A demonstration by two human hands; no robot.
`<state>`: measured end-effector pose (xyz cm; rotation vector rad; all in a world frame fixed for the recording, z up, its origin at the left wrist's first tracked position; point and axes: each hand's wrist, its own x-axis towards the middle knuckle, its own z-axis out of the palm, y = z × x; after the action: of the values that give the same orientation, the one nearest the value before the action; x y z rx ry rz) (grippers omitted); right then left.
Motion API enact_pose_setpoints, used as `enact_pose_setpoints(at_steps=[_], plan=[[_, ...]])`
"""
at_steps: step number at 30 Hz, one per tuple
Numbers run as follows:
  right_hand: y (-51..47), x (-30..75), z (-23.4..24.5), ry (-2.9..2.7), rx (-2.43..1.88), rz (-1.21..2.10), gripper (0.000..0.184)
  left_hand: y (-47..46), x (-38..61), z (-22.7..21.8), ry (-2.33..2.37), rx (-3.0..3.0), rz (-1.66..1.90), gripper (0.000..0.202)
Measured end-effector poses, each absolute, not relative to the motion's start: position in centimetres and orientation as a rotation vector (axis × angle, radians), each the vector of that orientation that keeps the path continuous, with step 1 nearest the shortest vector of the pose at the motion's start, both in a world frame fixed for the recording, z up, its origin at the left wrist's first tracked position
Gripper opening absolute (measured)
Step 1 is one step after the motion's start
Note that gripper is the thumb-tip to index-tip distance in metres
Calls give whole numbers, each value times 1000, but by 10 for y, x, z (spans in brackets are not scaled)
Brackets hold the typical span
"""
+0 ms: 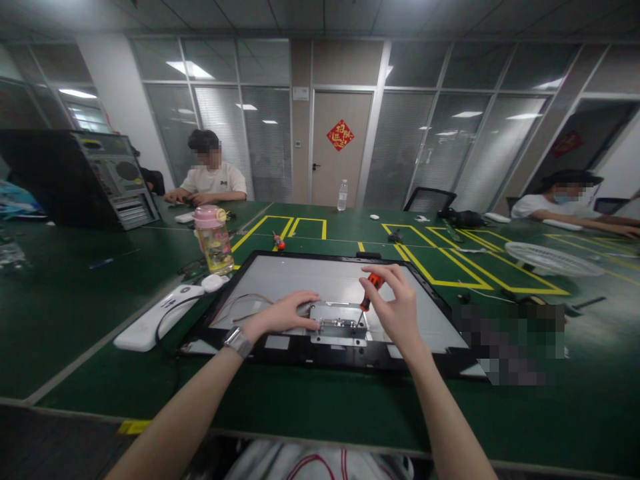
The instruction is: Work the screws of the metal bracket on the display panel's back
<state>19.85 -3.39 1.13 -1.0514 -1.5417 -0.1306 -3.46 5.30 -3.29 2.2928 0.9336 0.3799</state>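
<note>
Green matted work table (75, 313) with yellow marking tape fills an office with glass partitions; two other persons sit at its far side, upper left and far right of the frame.

Head view:
- A flat monitor panel (300, 273) lies face down at centre frame, its silver rear sheet exposed inside the black bezel.
- A small metal bracket plate (336, 319) sits low on the panel, just below centre.
- The left hand (287, 313), with a wristwatch (238, 341) behind it, lies flat and uncurled, fingertips touching the plate's left edge. It grips nothing.
- The right hand (397, 307) pinches an orange-handled screwdriver (371, 288) at the handle. The shaft slants down and left, with the tip at the plate's upper right corner.
- Left of the panel: a white plastic cover (155, 319), a pink-lidded drink bottle (214, 240) and, upper left, an opened PC tower (95, 177).
- A fan guard (553, 259) lies at right.

Recommended practice, as a judgement: bring the shaft nearer to vertical so the tip seats squarely, press lightly along the axis, and hold the plate down with the left fingertips so it cannot shift
</note>
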Motion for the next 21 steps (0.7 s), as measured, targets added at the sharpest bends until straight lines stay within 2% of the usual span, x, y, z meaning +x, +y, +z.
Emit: enact_pose_setpoints(at_steps=[6, 15, 21], plan=[[-34, 200, 10, -1578, -993, 42, 30, 53, -35, -32, 933, 2291, 374, 72], [-35, 198, 12, -1538, -1028, -121, 16, 53, -36, -33, 937, 2294, 364, 72], [-35, 201, 9, -1583, -982, -2, 32, 54, -36, -35, 945, 2295, 364, 73]])
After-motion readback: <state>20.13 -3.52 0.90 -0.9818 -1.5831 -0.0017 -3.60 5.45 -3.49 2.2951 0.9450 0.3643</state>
